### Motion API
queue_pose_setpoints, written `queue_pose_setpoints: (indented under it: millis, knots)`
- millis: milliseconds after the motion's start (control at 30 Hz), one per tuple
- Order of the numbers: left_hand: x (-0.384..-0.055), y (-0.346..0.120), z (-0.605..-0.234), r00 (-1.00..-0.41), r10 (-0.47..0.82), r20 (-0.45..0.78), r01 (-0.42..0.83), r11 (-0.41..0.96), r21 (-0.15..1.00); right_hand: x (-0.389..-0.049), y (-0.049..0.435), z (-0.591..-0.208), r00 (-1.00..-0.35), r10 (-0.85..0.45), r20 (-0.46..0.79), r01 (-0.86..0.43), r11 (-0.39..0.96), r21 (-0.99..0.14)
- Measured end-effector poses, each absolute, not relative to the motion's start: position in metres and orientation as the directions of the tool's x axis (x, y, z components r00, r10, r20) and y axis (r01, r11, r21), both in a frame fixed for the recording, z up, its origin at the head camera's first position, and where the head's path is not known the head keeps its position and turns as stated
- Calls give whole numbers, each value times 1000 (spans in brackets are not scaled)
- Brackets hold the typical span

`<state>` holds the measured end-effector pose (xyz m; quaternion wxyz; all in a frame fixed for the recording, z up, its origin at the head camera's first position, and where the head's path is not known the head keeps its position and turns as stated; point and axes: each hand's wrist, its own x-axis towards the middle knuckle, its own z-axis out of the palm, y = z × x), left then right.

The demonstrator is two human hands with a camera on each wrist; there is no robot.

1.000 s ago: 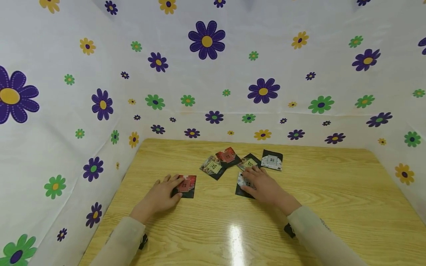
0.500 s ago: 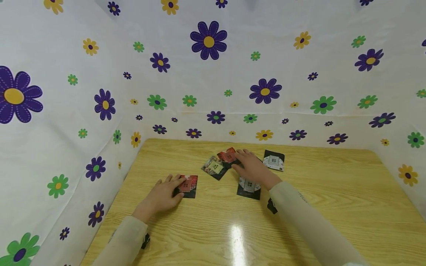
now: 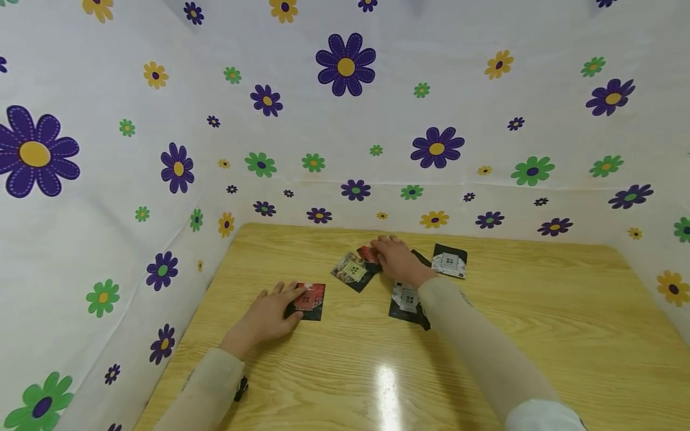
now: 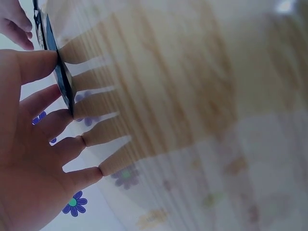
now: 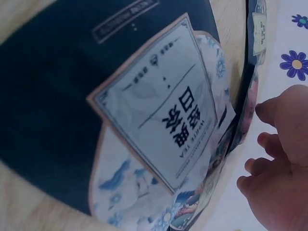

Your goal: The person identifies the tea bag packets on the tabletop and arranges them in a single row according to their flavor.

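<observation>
Resting spread left hand on near red sachet, moving half-curled right hand, grip unclear, off white tea sachet to far red sachet at two o'clock, perhaps collecting.

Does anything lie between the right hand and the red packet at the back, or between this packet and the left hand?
Nothing visible lies between the right hand and the back red packet; in the head view the hand covers part of it. Toward the left hand, a beige packet lies in between.
</observation>
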<state>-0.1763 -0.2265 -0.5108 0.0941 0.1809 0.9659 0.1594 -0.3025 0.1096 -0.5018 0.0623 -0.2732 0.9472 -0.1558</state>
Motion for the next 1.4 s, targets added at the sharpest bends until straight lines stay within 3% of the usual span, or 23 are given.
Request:
queue_pose_setpoints:
  millis: [167, 400, 900, 1400]
  knots:
    - [-177, -228, -513, -916, 386, -115, 329, 881, 339, -303, 108, -505, -841, -531, -100, -473, 813, -338]
    - [-178, -231, -512, -922, 373, -107, 321, 888, 330, -297, 106, -500, -848, -527, -62, -483, 816, -317]
    - [-177, -230, -513, -920, 373, -119, 320, 892, 319, -264, 105, -493, -798, -602, -13, -596, 792, -129]
    - [-176, -228, -512, -923, 366, -121, 309, 890, 336, -229, 112, -496, -742, -670, 24, -665, 730, -156]
